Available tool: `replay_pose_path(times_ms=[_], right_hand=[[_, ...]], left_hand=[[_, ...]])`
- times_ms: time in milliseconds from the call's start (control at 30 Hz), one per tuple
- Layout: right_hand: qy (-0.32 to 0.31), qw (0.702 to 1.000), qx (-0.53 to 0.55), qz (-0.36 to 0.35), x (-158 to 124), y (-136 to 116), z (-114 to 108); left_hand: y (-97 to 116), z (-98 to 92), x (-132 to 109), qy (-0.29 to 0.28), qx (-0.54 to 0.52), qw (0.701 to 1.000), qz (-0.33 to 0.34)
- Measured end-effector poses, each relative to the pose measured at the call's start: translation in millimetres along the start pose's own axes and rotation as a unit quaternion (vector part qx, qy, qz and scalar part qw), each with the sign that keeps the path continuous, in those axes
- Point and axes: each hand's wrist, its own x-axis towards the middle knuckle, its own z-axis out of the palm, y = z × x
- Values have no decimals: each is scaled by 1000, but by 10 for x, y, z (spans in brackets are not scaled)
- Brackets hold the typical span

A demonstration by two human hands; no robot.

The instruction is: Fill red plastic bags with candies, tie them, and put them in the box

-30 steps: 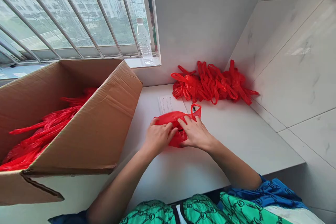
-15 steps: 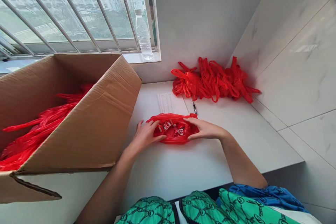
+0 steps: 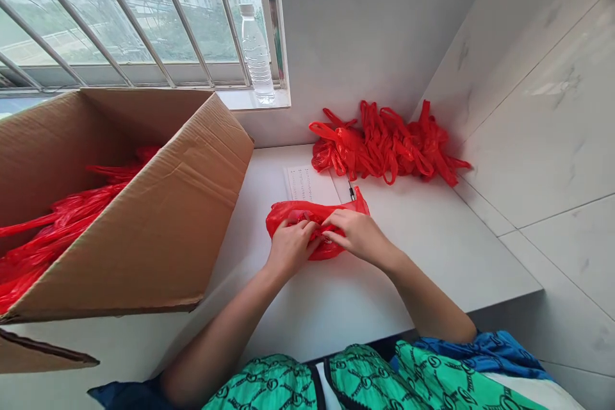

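Observation:
A red plastic bag [image 3: 307,208] lies on the white table with its mouth open toward me. Small red packets with white print [image 3: 328,239] show inside it, partly covered by my fingers. Over the left part of the opening, my left hand [image 3: 292,245] has its fingers curled into the bag; what they hold is hidden. My right hand [image 3: 358,234] reaches in from the right, thumb and fingers close together at the packets, and what lies between the fingertips is too small to make out.
A large cardboard box [image 3: 158,230] holding red bags [image 3: 72,218] stands at the left. More red bags [image 3: 389,144] are piled at the back right. Behind the bag lie a printed sheet [image 3: 310,184] and a pen [image 3: 352,193]. A water bottle [image 3: 257,57] stands on the sill.
Both hands have moved inward from the bag's sides to its middle, and their fingers have closed in over the packets. The view has shifted slightly.

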Motion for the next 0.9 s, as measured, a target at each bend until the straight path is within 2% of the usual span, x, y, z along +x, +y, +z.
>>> replay_pose_path(times_ms=[67,133,300,400,600,733,833,900], right_hand=[[-53,997,-27,42,36,106,139],[-69,993,-49,83,44,225,220],[-81,994,-14,71,4,379,230],[-79,994,0,69,-14,388,228],[-59,996,-5,64,1,413,321],[-17,997,-18,73,19,429,360],[36,996,-33,72,40,392,351],[87,994,-3,67,55,320,332]], left_hand=[[-18,58,-10,-46,5,999,-28],[-29,82,-23,-73,3,996,-42],[-26,75,-22,-86,-23,995,-49],[-20,73,-15,-80,-79,993,-38],[-25,131,-19,-7,-236,971,-35],[-69,144,-32,33,-360,930,-65],[-129,87,-32,109,-450,877,-128],[-167,26,-22,158,-506,830,-174]])
